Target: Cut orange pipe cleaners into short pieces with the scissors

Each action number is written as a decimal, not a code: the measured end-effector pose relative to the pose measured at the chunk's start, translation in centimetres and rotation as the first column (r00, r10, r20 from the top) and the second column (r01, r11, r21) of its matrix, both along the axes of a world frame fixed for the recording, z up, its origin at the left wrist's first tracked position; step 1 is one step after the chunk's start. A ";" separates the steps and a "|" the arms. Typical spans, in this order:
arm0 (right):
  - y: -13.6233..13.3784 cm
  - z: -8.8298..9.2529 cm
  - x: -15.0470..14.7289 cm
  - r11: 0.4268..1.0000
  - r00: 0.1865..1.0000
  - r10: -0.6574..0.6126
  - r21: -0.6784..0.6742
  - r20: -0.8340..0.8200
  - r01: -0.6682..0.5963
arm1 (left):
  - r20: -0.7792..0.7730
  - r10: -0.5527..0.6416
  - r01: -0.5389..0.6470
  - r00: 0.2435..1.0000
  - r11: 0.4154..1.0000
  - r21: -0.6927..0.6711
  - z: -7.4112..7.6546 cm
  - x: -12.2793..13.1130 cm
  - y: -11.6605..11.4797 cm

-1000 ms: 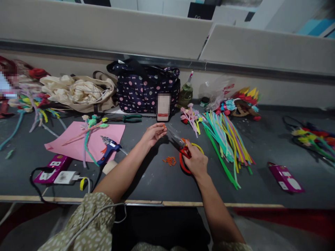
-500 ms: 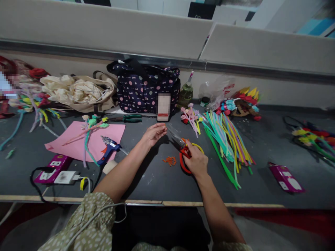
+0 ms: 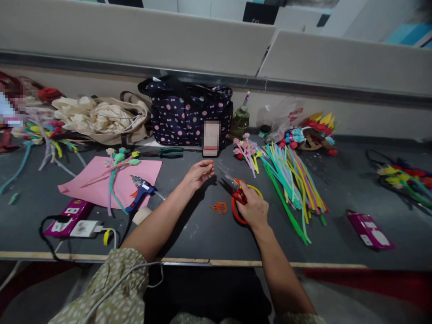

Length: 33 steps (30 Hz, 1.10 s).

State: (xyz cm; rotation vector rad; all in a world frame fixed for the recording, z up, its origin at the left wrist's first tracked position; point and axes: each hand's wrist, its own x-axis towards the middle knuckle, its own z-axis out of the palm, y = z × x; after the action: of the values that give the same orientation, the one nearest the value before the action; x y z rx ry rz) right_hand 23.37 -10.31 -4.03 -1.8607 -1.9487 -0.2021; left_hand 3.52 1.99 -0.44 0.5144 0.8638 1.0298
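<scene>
Scissors [image 3: 239,194] in one hand, an orange scrap [image 3: 212,162] in the other

The left hand [image 3: 199,174] pinches the small orange scrap between thumb and fingertips. The right hand [image 3: 252,206], lower and to the right, is curled around the red-and-yellow handles of the scissors, whose blades slant away from it toward the left fingertips. The blade tips lie just beside those fingertips; whether they touch the scrap, I cannot tell.

Orange clippings [image 3: 219,207] lie on the dark table [image 3: 189,234], left of the right hand and below the left. A bundle of colored fuzzy stems [image 3: 293,180] fans out to the right of the right hand. Beyond the left hand, a phone [image 3: 211,152] stands in front of a dotted bag [image 3: 182,119]. To that hand's left, a blue glue gun [image 3: 141,195] rests partly on a pink sheet [image 3: 151,171].
</scene>
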 end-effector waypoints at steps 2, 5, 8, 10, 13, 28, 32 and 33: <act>0.0 0.1 0.0 1.000 1.000 0.008 0.000 0.000 -0.008 | -0.005 0.006 -0.006 1.000 1.000 0.002 0.0 0.0 0.0; 0.0 0.1 0.0 1.000 1.000 0.016 0.003 0.006 -0.016 | -0.001 0.006 -0.006 1.000 1.000 -0.003 -0.1 0.0 0.0; 0.0 0.2 -0.1 1.000 1.000 0.010 0.009 0.011 -0.011 | 0.011 0.001 -0.001 1.000 1.000 -0.014 -0.2 0.1 0.0; 0.0 0.1 -0.1 1.000 1.000 0.011 0.011 0.003 -0.011 | 0.018 -0.001 0.001 1.000 1.000 -0.017 -0.2 0.2 0.0; 0.0 0.1 -0.1 1.000 1.000 0.015 0.010 -0.008 -0.015 | 0.033 -0.009 0.009 0.999 1.000 -0.012 -0.1 0.2 0.0; -0.2 0.1 -0.1 0.998 0.998 0.057 -0.009 0.004 -0.057 | 0.069 -0.047 0.045 0.996 0.999 0.023 -0.8 0.1 0.2; -0.2 0.2 -0.2 0.999 0.999 0.052 -0.006 0.008 -0.052 | 0.068 -0.063 0.061 0.996 0.998 0.028 -0.6 0.1 0.2; -0.2 0.2 -0.2 0.999 0.999 0.049 -0.006 0.006 -0.049 | 0.065 -0.060 0.059 0.996 0.998 0.025 -0.5 0.1 0.2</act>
State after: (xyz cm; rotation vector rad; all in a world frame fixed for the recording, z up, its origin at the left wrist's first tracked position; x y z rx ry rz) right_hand 23.18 -10.49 -3.79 -1.8161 -1.9982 -0.1871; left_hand 3.64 2.15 -0.96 0.5197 0.7748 0.9975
